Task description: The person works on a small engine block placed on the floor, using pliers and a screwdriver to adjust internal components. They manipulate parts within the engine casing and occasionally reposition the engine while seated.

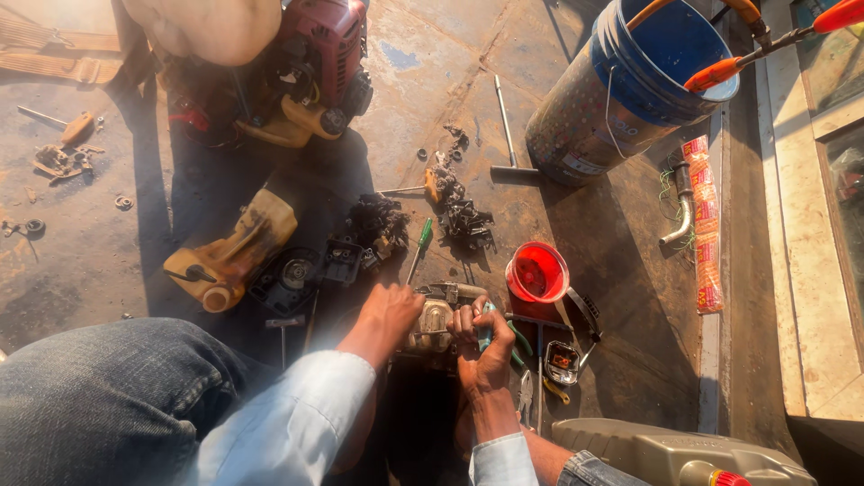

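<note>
A grey metal engine part (430, 322) lies on the stained floor between my hands. My left hand (389, 315) rests on its left side, fingers curled over it. My right hand (481, 346) is closed around a green-handled tool (490, 331) held against the part's right side. A green-handled screwdriver (421, 241) lies just beyond the part. My jeans-clad knee (108, 396) fills the lower left.
A red engine (310, 63) and yellowed fuel tank (229, 252) sit to the upper left, with dark small parts (378, 225) near them. A red cup (537, 272), pliers (526, 391), a T-handle wrench (506, 135), a blue bucket (630, 81) and a grey jug (666, 454) stand right.
</note>
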